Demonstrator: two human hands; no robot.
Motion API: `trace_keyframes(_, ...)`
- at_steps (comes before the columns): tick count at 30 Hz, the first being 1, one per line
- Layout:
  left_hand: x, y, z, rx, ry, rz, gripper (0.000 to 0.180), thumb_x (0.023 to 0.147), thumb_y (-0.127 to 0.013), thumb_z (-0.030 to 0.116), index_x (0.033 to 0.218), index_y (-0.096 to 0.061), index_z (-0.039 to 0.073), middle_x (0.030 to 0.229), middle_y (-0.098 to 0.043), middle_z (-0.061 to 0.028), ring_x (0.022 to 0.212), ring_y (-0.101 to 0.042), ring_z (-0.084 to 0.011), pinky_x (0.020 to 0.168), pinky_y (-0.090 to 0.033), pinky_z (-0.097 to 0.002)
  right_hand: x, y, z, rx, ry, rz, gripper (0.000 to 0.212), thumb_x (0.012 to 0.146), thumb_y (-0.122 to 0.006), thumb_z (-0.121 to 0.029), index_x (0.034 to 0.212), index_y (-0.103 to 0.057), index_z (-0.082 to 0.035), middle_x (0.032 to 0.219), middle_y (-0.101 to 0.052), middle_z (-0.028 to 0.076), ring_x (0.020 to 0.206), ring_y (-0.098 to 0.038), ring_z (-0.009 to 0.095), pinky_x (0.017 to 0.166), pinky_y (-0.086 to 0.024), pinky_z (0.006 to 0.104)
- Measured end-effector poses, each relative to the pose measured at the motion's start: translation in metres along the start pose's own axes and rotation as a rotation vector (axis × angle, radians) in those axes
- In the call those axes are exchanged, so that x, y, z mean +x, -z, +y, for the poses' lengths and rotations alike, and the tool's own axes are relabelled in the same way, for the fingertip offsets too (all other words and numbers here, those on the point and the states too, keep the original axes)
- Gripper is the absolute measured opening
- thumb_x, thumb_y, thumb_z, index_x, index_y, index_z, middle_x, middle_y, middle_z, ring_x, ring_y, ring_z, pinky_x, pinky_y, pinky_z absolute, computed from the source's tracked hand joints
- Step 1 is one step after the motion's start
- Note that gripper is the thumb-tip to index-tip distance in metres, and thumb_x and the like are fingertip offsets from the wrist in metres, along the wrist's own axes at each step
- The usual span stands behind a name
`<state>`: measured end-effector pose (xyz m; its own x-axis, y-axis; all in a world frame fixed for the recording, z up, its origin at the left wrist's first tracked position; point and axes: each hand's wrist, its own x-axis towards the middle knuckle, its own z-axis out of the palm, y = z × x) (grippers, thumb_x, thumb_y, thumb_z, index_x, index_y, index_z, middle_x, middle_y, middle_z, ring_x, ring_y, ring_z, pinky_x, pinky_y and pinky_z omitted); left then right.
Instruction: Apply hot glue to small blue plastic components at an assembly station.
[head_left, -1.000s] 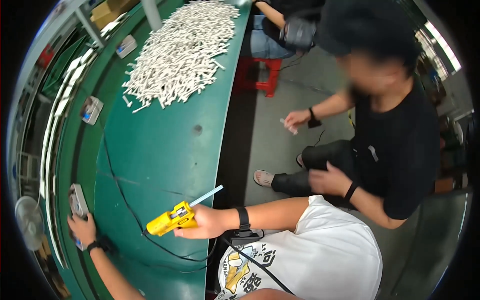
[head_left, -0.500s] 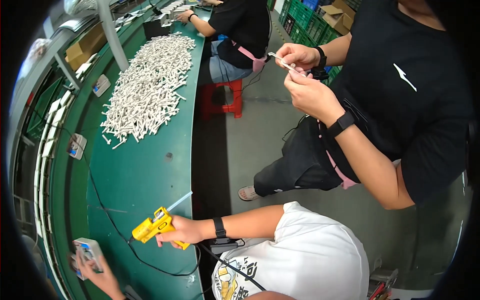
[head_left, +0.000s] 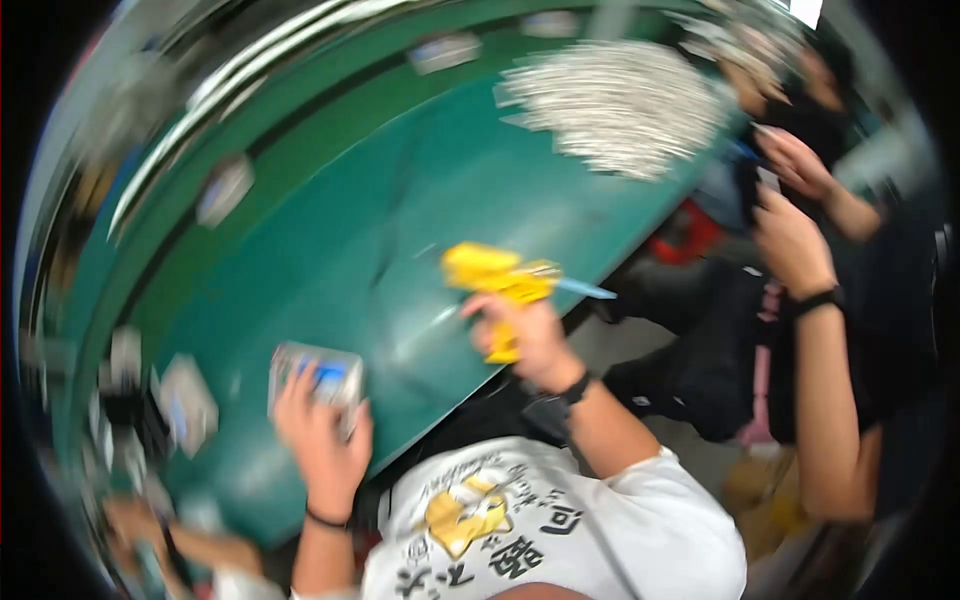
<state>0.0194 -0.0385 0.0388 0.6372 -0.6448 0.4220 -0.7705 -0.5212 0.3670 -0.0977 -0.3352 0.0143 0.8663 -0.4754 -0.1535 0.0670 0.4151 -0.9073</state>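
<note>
In my right hand (head_left: pixel 530 340) is a yellow hot glue gun (head_left: pixel 485 268), my fingers wrapped round its handle. A pale blue glue stick (head_left: pixel 585 289) sticks out of its back end, and the nozzle points left over the green table. My left hand (head_left: pixel 322 425) grips a small whitish box-shaped part (head_left: pixel 352 372) with something blue in it, over the table's near left side. Motion blur hides the finer detail of the part.
A large heap of white stick-like pieces (head_left: pixel 625 105) lies at the table's (head_left: pixel 330 235) far end. Similar box-shaped parts (head_left: pixel 226 190) sit along the left strip. A person in black (head_left: pixel 900 350) stands on the right, handling a small piece. Another person's hands (head_left: pixel 140 525) are at lower left.
My view has swung to the left. My left hand has brought the box-shaped part from the line side onto the table, nearer me. My right hand still holds the glue gun.
</note>
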Motion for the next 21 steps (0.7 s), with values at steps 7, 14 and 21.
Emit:
trace_keyframes(7, -0.012, 0.020, -0.007, -0.014, 0.091, 0.040, 0.026, 0.093, -0.077, 0.019, 0.114, -0.072, 0.005, 0.150, -0.061, -0.0221, 0.139, -0.056, -0.0436, 0.115, -0.041, -0.0593, -0.009, 0.002, 0.035, 0.120, 0.165, -0.052, 0.024, 0.109, -0.057, -0.025, 0.114, -0.062, -0.002, 0.107, -0.069, 0.016, 0.063, -0.054, 0.014, 0.056, -0.045, 0.0303)
trace_keyframes(14, -0.006, 0.020, -0.029, -0.408, 0.404, 0.095, 0.015, 0.101, -0.069, 0.014, 0.108, -0.075, 0.001, 0.130, -0.072, -0.0195, 0.104, -0.073, -0.0351, 0.087, -0.059, -0.0403, -0.011, 0.004, 0.015, 0.123, 0.187, -0.083, 0.021, 0.109, -0.055, -0.022, 0.116, -0.060, -0.003, 0.111, -0.069, 0.016, 0.063, -0.052, 0.013, 0.057, -0.045, 0.0303)
trace_keyframes(21, 0.009, 0.037, -0.026, -0.001, 0.355, -0.059, 0.017, 0.094, -0.079, 0.020, 0.092, -0.080, 0.003, 0.123, -0.076, -0.0108, 0.098, -0.074, -0.0306, 0.082, -0.060, -0.0416, -0.007, 0.006, 0.013, 0.117, 0.170, -0.086, 0.020, 0.109, -0.054, -0.021, 0.117, -0.060, -0.004, 0.112, -0.068, 0.015, 0.063, -0.051, 0.013, 0.057, -0.045, 0.0301)
